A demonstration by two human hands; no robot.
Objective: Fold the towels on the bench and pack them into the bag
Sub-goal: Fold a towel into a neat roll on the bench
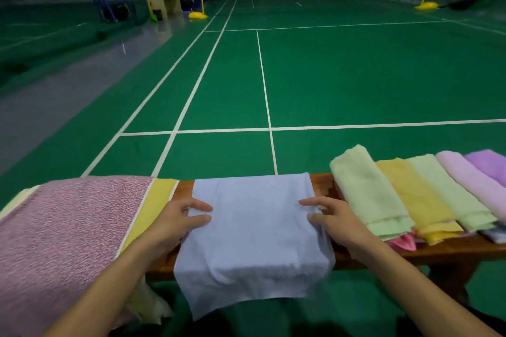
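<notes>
A light blue towel [254, 230] lies across the wooden bench [449, 250], its near end hanging over the front edge. My left hand [182, 217] pinches the towel's left edge between thumb and fingers. My right hand [330, 216] pinches the right edge the same way. To the left a pink patterned cloth with a yellow border [71, 230] covers the bench; no bag shows that I can tell.
Right of the blue towel several towels lie side by side: pale green [369, 191], yellow [419, 200], light green [449, 189], pink [473, 180] and purple [490, 163]. Beyond the bench stretches a green court floor with white lines.
</notes>
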